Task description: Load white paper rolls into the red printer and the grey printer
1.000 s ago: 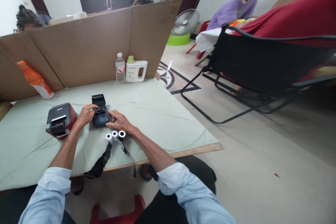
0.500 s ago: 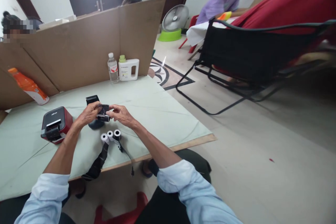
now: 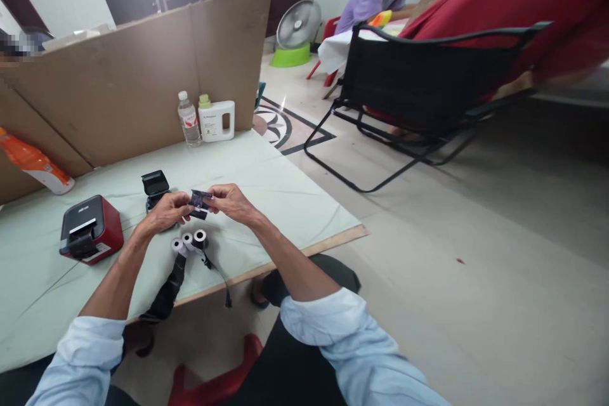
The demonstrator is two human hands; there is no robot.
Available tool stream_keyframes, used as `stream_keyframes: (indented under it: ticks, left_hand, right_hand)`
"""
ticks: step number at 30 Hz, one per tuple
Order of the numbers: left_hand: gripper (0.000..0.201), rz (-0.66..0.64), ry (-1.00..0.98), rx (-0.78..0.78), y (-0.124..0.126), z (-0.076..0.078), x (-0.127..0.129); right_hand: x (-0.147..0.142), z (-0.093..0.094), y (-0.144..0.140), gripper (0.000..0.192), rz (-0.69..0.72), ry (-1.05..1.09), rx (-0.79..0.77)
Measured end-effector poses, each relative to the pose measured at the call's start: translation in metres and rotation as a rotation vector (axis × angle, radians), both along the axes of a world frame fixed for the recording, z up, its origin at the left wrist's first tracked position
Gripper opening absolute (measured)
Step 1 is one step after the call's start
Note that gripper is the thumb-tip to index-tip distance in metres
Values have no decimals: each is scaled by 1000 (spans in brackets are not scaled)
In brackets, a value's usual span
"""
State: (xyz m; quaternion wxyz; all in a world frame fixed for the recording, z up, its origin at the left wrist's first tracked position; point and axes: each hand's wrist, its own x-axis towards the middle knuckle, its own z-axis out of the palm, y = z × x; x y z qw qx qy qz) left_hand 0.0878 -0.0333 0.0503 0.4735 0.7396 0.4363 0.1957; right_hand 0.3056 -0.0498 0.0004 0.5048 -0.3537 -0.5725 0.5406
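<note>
A small dark rectangular piece (image 3: 200,200) with pale print and a white stripe is held up over the table between both hands; its exact kind I cannot make out. My left hand (image 3: 166,211) pinches its left side, and my right hand (image 3: 234,203) grips the right edge with thumb and fingers. Behind the left hand stands a small black device (image 3: 155,184) with its lid raised, partly hidden by that hand. Just below the hands are three white paper rolls (image 3: 188,239) side by side. A black strap (image 3: 166,288) and a dark cable (image 3: 219,274) hang over the table's front edge.
A red and black label printer (image 3: 91,229) sits at the left. Farther back are an orange bottle (image 3: 35,162), a clear water bottle (image 3: 190,122) and a white jug (image 3: 217,122) against a cardboard screen (image 3: 137,70). A black folding chair (image 3: 428,79) and a person in purple are off to the right.
The view has swung slightly right. Both hands have moved with the dark piece away from the black device, whose raised lid shows more, and the piece has been tilted.
</note>
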Motion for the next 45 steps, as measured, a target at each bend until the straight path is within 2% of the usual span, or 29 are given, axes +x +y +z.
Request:
stream_keyframes:
  ticks: [4,8,14,19,24,30,33,36,41,45]
  left_hand:
    - [23,-8,104,85,-6,0,9]
    - [17,-40,233,245,-10,2,15]
    - [19,-83,367,384,-10,-1,17]
    - [26,-173,410,448,-14,-3,28]
    - [38,-340,428,481,-19,0,41]
    - [41,-447,375,446,-21,0,42]
    - [40,-429,338,357,-23,0,39]
    - [39,-345,291,262,-27,4,31]
    - [38,-116,297,289,-40,14,-2]
    - [35,-61,360,270,-57,16,-30]
  right_hand:
    - [13,6,-3,25,41,-59,-25]
    - [24,10,-3,21,139,-138,-39]
    - [35,9,-1,18,226,-224,-48]
    - [45,9,0,19,316,-267,-96]
    - [51,13,-2,30,455,-338,-184]
    - [49,9,-2,46,370,-293,-127]
    - [47,6,-1,48,360,-291,-115]
    - [46,3,-1,47,354,-299,-120]
    - [44,0,0,40,326,-305,-136]
    - [42,-1,0,34,312,-286,-135]
